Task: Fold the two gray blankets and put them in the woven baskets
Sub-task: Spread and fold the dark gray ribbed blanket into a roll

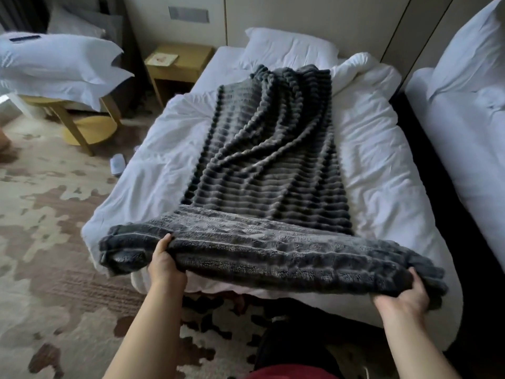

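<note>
The left hand (166,266) has its grip clamped on the near left end of the gray blanket (273,160); the blanket lies lengthwise down the white bed (131,181), its near edge doubled into a thick band. The right hand (404,296) has its grip clamped on that band's right end

This is a bedroom, furnished like a hotel room. Two beds stand side by side with a narrow gap between them. The nearer bed (382,165) and the second bed (464,149) at the right edge are both made up in plain white linen. A white pillow (289,47) lies at the nearer bed's head. A wooden nightstand (188,69) stands beside that corner. Patterned carpet (54,214) covers the floor. More pillows (54,61) are stacked on a round wooden table (87,127).
</note>
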Available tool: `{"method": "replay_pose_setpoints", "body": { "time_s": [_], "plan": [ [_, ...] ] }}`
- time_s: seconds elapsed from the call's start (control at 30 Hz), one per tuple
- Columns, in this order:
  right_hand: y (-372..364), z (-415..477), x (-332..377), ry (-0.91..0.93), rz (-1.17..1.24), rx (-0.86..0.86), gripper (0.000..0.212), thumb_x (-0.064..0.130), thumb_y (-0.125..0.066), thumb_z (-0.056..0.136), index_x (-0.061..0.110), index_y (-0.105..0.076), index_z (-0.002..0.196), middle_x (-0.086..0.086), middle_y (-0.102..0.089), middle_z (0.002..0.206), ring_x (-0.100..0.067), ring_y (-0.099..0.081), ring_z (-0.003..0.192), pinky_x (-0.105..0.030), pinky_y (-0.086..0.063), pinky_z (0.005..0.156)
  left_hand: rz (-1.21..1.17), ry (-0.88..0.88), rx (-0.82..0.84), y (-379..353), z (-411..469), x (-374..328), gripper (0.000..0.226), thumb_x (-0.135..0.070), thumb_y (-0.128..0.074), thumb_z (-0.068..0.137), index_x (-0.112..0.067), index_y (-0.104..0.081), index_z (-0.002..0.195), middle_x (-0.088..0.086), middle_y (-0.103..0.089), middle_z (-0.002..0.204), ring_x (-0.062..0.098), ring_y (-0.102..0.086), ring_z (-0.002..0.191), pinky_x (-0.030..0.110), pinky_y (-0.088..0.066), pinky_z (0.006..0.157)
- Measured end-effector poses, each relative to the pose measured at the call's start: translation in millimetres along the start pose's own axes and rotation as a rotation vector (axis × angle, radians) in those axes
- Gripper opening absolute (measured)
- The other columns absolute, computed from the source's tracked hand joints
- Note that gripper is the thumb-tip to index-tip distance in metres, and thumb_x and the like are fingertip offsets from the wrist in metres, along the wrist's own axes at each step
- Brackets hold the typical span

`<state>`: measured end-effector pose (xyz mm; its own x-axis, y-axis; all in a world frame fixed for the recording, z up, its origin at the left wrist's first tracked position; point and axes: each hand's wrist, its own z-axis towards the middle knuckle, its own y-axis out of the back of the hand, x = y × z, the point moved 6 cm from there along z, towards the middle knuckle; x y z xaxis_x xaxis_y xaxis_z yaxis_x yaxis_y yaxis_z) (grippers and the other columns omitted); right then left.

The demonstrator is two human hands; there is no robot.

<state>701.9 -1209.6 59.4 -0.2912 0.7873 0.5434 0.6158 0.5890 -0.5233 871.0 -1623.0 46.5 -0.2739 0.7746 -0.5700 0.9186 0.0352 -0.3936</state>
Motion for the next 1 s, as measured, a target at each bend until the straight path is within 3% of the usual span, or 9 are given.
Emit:
{"method": "replay_pose_setpoints", "body": {
  "time_s": [0.17,0.3,0.37,0.5,0.57,0.7,0.77,0.87,1.0],
  "plan": [
    [-76,47,11,0.007,-0.019,-0.033,0.024,0.037,-0.060,0.086,0.025,-0.068,0.105,-0.007,-0.071,0.107,-0.031,-0.061,0.102,-0.047,-0.046,0.092,0.041,-0.033,0.088,-88,30,-19,0.008,-0.022,-0.067,0.080,-0.017,-0.061,0.082,0.004,-0.064,0.091,0.023,-0.062,0.081,0.035,-0.055,0.071],
    [-163,94,13,-0.034,-0.042,-0.057,0.019,0.034,-0.063,0.085,0.022,-0.069,0.099,-0.005,-0.072,0.095,-0.028,-0.066,0.087,-0.040,-0.053,0.069,0.103,-0.075,0.022,-166,66,-32,0.026,-0.031,-0.076,0.068,-0.015,-0.065,0.085,0.002,-0.068,0.090,0.023,-0.064,0.077,0.035,-0.054,0.066],
    [-207,127,7,-0.048,0.013,-0.011,0.025,0.032,-0.063,0.086,0.016,-0.067,0.105,-0.008,-0.072,0.100,-0.028,-0.068,0.089,-0.038,-0.055,0.071,0.080,-0.098,0.163,-218,91,-34,0.030,-0.034,-0.069,0.080,-0.018,-0.065,0.105,0.002,-0.068,0.103,0.020,-0.065,0.090,0.030,-0.055,0.067],
    [-251,218,-23,-0.147,-0.210,0.003,0.032,0.033,-0.052,0.095,0.011,-0.048,0.118,-0.006,-0.060,0.107,-0.016,-0.062,0.091,-0.027,-0.048,0.072,0.224,-0.067,0.145,-264,170,-13,0.045,-0.031,-0.045,0.099,-0.021,-0.039,0.143,0.008,-0.036,0.151,0.023,-0.040,0.136,0.039,-0.038,0.105],
    [-239,256,-52,-0.266,-0.414,-0.049,0.026,0.032,-0.047,0.099,0.013,-0.046,0.116,-0.004,-0.056,0.095,-0.015,-0.057,0.084,-0.025,-0.044,0.071,0.349,0.005,0.063,-258,203,13,0.043,-0.022,-0.038,0.101,-0.015,-0.038,0.143,0.009,-0.037,0.151,0.020,-0.045,0.129,0.036,-0.036,0.099],
    [-167,271,-105,-0.553,-0.741,-0.276,0.025,0.033,-0.043,0.100,0.015,-0.048,0.083,-0.001,-0.050,0.083,-0.014,-0.048,0.072,-0.026,-0.037,0.062,0.477,0.172,-0.253,-195,226,65,0.049,-0.022,-0.053,0.095,-0.007,-0.044,0.141,0.018,-0.057,0.126,0.017,-0.055,0.078,0.031,-0.043,0.078],
    [-132,261,-118,-0.644,-0.822,-0.373,0.033,0.036,-0.044,0.100,0.012,-0.047,0.077,-0.005,-0.052,0.073,-0.017,-0.047,0.066,-0.026,-0.034,0.059,0.400,0.203,-0.408,-167,221,80,0.056,-0.021,-0.059,0.092,-0.011,-0.041,0.144,0.017,-0.057,0.128,0.026,-0.059,0.102,0.032,-0.045,0.082],
    [-99,244,-129,-0.708,-0.789,-0.468,0.042,0.043,-0.047,0.097,0.006,-0.050,0.077,-0.010,-0.057,0.058,-0.020,-0.055,0.056,-0.027,-0.038,0.060,0.348,0.306,-0.432,-152,221,96,0.068,-0.040,-0.064,0.088,-0.015,-0.037,0.145,0.009,-0.036,0.152,0.024,-0.041,0.135,0.038,-0.035,0.109],
    [-98,251,-135,-0.631,-0.572,-0.389,0.044,0.053,-0.051,0.091,0.009,-0.054,0.085,-0.010,-0.054,0.084,-0.023,-0.053,0.077,-0.034,-0.043,0.077,0.230,0.315,-0.301,-161,242,89,0.039,-0.060,-0.053,0.087,-0.024,-0.062,0.099,-0.005,-0.058,0.093,0.015,-0.056,0.079,0.033,-0.048,0.073]
  ]
}}
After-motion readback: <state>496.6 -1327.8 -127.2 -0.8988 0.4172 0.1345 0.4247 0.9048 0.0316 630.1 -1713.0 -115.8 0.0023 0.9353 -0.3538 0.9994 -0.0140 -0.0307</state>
